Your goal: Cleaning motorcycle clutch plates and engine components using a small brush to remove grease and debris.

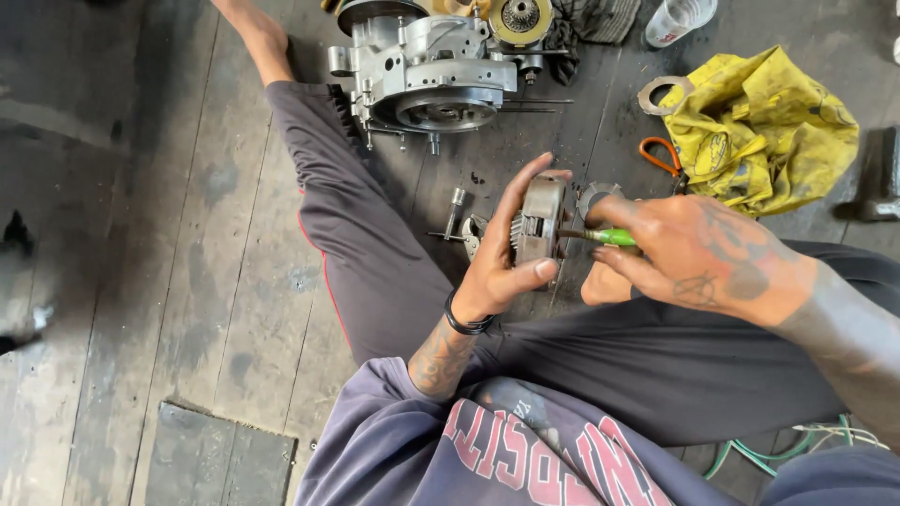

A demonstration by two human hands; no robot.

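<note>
Left hand (502,258) grip wraps small round grey metal part (541,220). Right hand (698,253) grip pinches green-handled screwdriver (605,236), tip touching part.

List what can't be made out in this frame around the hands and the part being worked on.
Head view only:
- Screwdriver tip: hidden behind the small metal part.
- The part's far face: turned away, covered by the left hand.
- Screwdriver handle end: wrapped in the right hand.
- Engine casing top: cut off by the upper edge.
- Orange-handled tool: mostly under the yellow cloth.
</note>
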